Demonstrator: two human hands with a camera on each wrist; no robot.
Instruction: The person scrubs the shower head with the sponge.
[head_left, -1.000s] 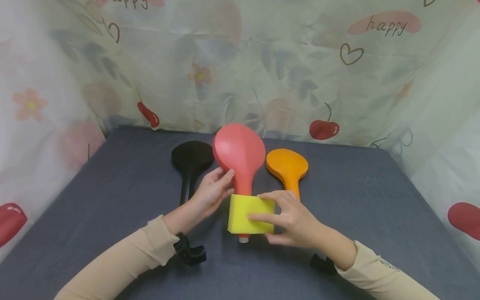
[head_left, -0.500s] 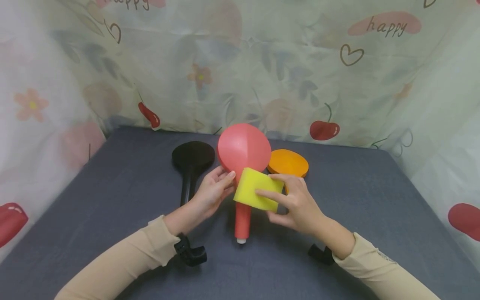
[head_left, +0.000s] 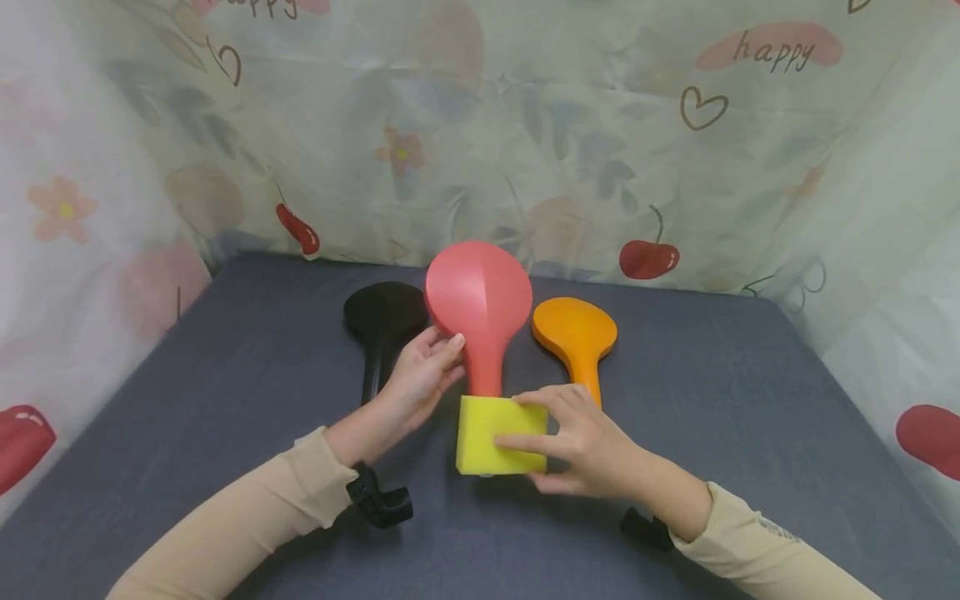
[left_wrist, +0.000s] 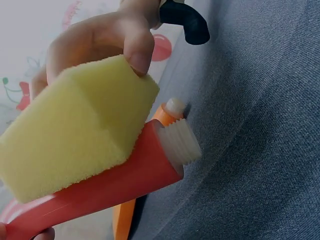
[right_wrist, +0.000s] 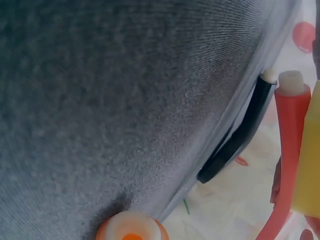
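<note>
My left hand (head_left: 420, 375) holds a red shower head (head_left: 480, 292) by its neck, thumb in front, raised with the round head uppermost. A yellow sponge (head_left: 498, 437) is gripped between the thumb and fingers of my right hand (head_left: 585, 442). The sponge lies against the lower handle (left_wrist: 145, 165) and covers most of it in the head view. At the handle's end, a white threaded connector (left_wrist: 180, 140) shows in the left wrist view. Behind my left hand lies a black shower head (head_left: 384, 312); behind my right is an orange shower head (head_left: 575, 333), its handle partly hidden.
A dark grey cloth (head_left: 247, 375) covers the table. Patterned curtains (head_left: 480, 125) with cherries and flowers enclose the back and both sides. Black wrist mounts (head_left: 381, 500) sit below both wrists.
The sponge went up the handle to the neck and tilted, then came back down level over the handle's end. The red shower head swung slightly right, then back left.
</note>
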